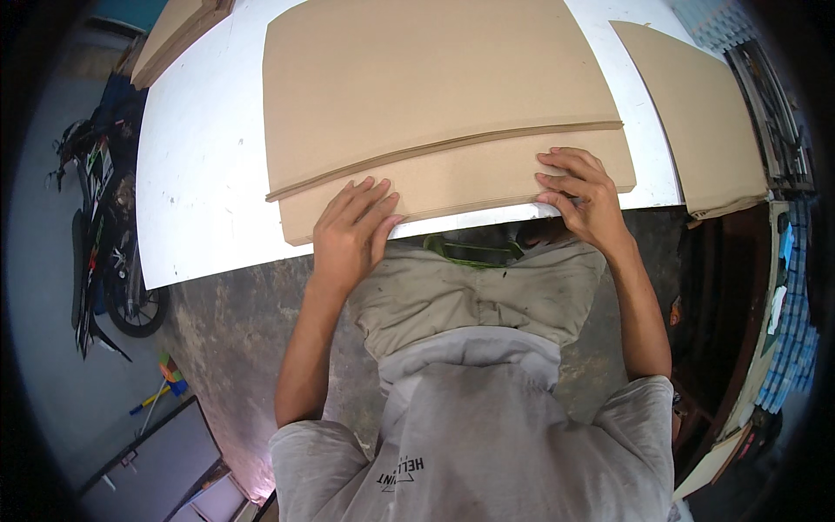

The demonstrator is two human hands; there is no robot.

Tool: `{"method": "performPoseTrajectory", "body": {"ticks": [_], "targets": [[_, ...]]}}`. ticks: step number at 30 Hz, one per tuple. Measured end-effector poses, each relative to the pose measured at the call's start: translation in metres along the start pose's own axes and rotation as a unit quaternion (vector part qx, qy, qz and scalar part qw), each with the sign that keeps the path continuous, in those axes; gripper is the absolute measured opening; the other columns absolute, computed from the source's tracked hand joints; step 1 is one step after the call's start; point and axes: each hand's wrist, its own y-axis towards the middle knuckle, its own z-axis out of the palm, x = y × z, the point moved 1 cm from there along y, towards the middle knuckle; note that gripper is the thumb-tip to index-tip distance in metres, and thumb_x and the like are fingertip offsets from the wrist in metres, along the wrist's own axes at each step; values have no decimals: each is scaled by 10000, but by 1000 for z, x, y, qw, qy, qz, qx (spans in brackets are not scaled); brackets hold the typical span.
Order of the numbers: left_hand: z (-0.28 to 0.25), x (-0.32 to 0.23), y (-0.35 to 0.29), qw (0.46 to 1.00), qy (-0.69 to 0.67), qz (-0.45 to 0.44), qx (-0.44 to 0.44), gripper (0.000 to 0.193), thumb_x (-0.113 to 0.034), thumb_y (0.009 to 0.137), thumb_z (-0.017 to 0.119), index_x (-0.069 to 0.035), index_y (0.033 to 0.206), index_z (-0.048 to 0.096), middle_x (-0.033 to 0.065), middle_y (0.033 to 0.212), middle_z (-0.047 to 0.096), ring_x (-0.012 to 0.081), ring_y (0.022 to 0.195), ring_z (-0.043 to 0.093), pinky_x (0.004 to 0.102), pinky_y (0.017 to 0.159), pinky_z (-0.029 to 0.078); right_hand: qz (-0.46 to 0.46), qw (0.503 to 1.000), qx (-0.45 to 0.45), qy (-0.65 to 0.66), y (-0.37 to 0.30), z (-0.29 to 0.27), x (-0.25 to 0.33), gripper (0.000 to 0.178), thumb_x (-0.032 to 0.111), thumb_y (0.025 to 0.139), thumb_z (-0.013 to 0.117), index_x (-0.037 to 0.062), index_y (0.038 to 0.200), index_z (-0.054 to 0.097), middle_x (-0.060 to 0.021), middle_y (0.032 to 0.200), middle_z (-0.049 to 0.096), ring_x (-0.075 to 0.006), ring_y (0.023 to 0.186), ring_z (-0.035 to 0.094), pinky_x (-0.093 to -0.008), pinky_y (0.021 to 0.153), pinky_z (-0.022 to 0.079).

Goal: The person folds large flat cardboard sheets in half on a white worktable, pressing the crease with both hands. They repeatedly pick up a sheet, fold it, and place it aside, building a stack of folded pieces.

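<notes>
On the white table (pixel 204 174) in front of me lies a stack of brown cardboard sheets (pixel 435 78). Its thin upper layers end in a ridge of edges running across. Nearer to me, a lower strip of cardboard (pixel 470 178) sticks out toward the table's front edge. My left hand (pixel 352 226) rests on the left part of this strip, fingers stretched on top and thumb by the near edge. At the strip's right end my right hand (pixel 583 191) lies with fingers apart, its thumb also at the near edge. Neither hand appears to be lifting a sheet.
Another cardboard stack (pixel 178 39) sits at the table's far left corner. On the right, more cardboard sheets (pixel 696 122) lie beside the table, above a dark shelf (pixel 726 296). A motorbike (pixel 109 235) stands to the left. Blue checked cloth (pixel 793 322) hangs at far right.
</notes>
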Motion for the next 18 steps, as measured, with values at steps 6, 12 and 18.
{"method": "performPoseTrajectory", "body": {"ticks": [6, 12, 18], "targets": [[1, 3, -4, 1000, -2, 2, 0, 324, -132, 842, 857, -94, 1157, 795, 118, 1254, 751, 342, 1216, 695, 499, 1043, 568, -25, 999, 3, -21, -3, 0, 0, 272, 124, 839, 847, 32, 1094, 821, -111, 1296, 742, -324, 1276, 644, -457, 1106, 494], [-71, 30, -44, 940, 187, -280, 51, 427, -245, 796, 931, -88, 1148, 747, 226, 1417, 639, 392, 1300, 636, 480, 1024, 583, 224, 965, -58, -121, -32, -63, -30, 544, 204, 829, 892, 71, 1327, 719, -207, 1362, 664, -384, 1331, 614, -494, 1056, 546], [-90, 62, -43, 954, 25, -286, 91, 279, -67, 790, 912, 28, 985, 737, 208, 1065, 777, 327, 965, 775, 424, 858, 628, 219, 974, 33, -38, -39, -85, -62, 432, 183, 836, 883, 60, 1239, 790, -246, 1246, 723, -381, 1120, 714, -455, 928, 582]]}}
